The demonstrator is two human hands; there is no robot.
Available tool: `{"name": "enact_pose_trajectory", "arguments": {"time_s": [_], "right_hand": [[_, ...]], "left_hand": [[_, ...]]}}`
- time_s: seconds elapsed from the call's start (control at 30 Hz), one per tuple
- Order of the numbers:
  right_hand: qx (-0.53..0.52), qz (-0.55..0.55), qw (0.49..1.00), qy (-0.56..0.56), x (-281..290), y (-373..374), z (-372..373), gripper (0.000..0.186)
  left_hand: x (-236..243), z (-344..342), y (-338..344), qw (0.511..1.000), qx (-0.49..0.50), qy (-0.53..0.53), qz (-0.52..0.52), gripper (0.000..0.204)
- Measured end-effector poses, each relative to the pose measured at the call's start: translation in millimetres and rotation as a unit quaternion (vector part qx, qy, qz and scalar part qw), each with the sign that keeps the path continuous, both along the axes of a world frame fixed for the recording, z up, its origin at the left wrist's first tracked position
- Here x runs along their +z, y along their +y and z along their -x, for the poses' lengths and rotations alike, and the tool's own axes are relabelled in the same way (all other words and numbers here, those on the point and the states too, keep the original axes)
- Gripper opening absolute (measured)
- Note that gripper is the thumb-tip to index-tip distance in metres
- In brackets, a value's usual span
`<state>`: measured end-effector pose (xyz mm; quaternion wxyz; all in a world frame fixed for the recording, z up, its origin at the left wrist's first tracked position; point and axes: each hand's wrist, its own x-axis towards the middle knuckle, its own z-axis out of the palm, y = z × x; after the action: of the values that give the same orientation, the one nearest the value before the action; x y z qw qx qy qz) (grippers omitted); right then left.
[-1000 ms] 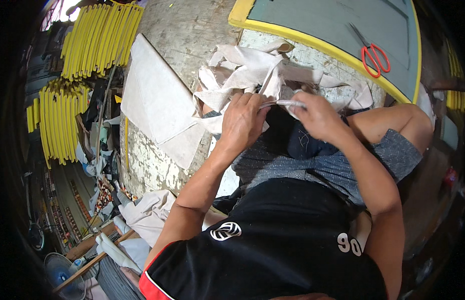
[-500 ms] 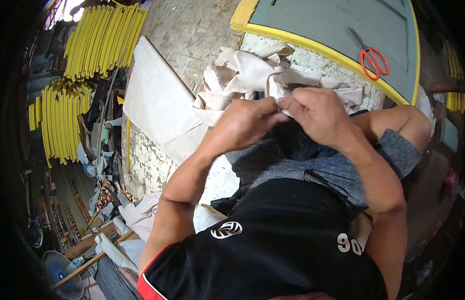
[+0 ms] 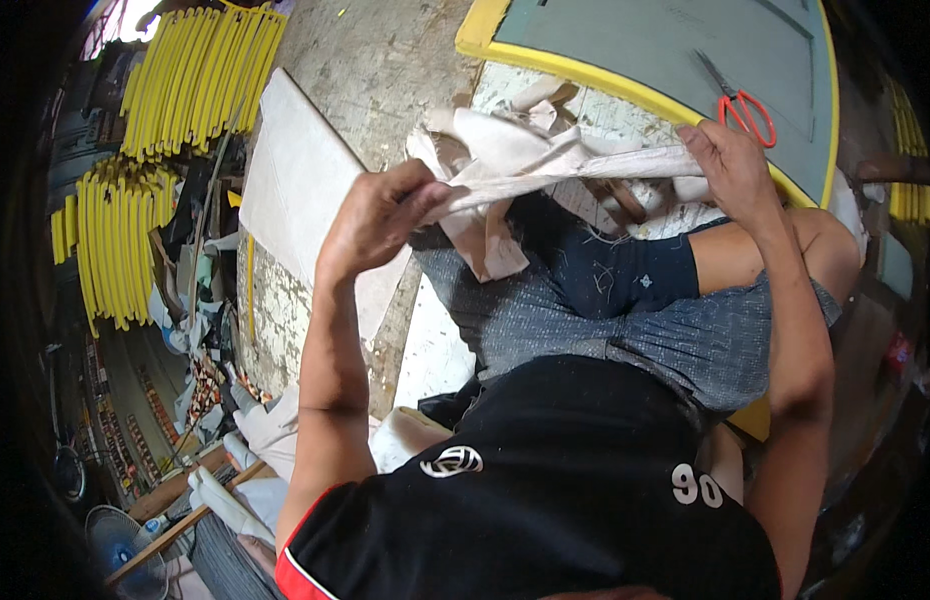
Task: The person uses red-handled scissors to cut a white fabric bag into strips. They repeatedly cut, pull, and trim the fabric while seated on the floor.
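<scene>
A strip of off-white cloth point(image 3: 555, 180) is stretched between my two hands above my lap. My left hand point(image 3: 383, 212) is closed on its left end, the thumb pressed along the edge. At the other end my right hand point(image 3: 730, 172) pinches the cloth close to the yellow border of a grey-green panel. More of the fabric hangs in loose folds behind the strip, and one flap droops over my dark shorts. Left of my left hand lies a flat, folded sheet of off-white cloth point(image 3: 295, 170).
Red-handled scissors point(image 3: 747, 118) rest on the grey-green panel point(image 3: 605, 40) at the far right. Stacks of yellow curved strips point(image 3: 200, 80) stand at the left. A fan point(image 3: 125, 545) and cloth scraps lie at the lower left. The worktop point(image 3: 355, 60) has worn, peeling paint.
My hands were together at the middle and have moved apart, left hand leftward, right hand rightward and up. The cloth between them is now drawn out into a long strip.
</scene>
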<state>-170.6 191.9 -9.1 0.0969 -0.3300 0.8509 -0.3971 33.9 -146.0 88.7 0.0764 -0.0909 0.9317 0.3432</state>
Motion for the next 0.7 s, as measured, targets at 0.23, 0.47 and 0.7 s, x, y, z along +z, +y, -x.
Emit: {"name": "enact_pose_trajectory", "arguments": {"time_s": [0.23,0.47,0.7], "right_hand": [[0.172,-0.157,0.972,-0.041,8,-9,-72,0.028],[0.155,-0.041,0.987,0.010,-1,-55,-111,0.028],[0.105,0.070,0.977,-0.170,-27,-75,-113,0.020]], "left_hand": [[-40,-55,13,0.981,-0.095,-0.061,0.155,0.019],[-63,-19,96,0.980,-0.047,0.173,0.085,0.023],[-87,-14,78,0.995,0.030,0.093,0.029,0.025]]}}
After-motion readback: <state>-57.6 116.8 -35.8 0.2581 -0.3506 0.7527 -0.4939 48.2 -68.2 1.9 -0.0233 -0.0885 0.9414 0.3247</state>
